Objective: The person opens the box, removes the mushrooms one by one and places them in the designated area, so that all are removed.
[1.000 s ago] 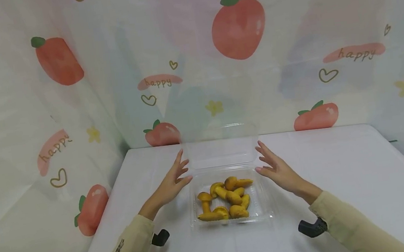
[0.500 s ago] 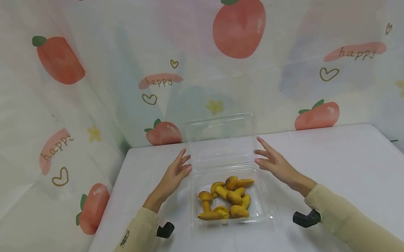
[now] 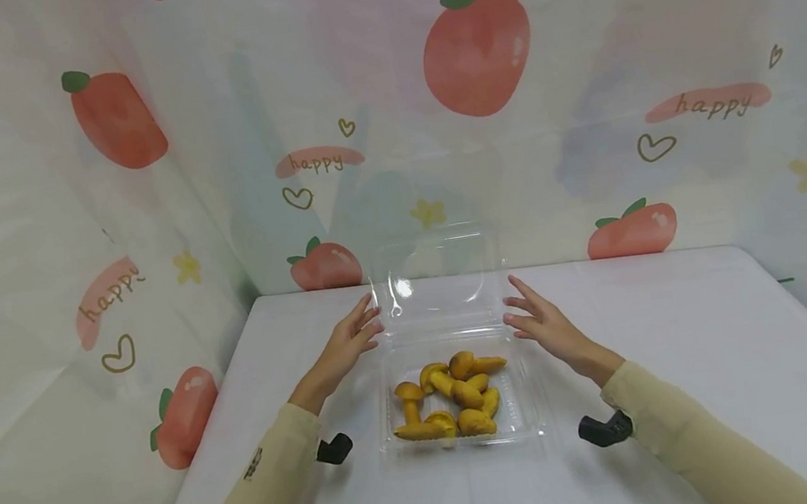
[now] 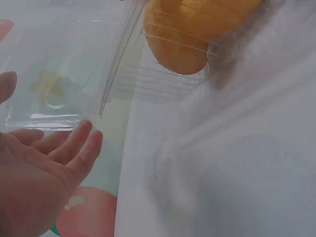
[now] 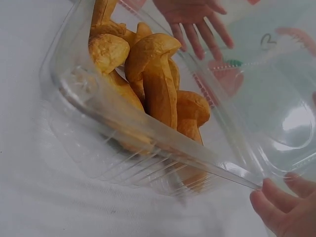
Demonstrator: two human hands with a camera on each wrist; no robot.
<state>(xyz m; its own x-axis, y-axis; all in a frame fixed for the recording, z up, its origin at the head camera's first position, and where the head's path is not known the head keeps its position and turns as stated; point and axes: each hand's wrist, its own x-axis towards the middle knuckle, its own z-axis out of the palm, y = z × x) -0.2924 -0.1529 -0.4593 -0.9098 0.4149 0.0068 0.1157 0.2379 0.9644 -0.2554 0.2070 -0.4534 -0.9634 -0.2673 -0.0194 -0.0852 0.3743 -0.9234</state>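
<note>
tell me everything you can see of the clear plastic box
The clear rectangular plastic box has ribbed walls and a clear plastic lid standing open along its far edge. Upright on the white table, it holds yellow-brown mushroom-shaped pieces. The left hand and right hand flank the lid; contact is unclear.

Container [image 3: 519, 413] between the fingers [image 5: 281, 198]: clear plastic, glossy.
Lid [image 3: 447, 301]: same look, sharp highlights. Mushrooms [image 5: 159, 84]: wrinkled, faint sheen. Surface [image 3: 686, 335] below the fingers: matt, cloth-like. Sleeves [image 3: 268, 475] behind the fingers: matt cloth.
</note>
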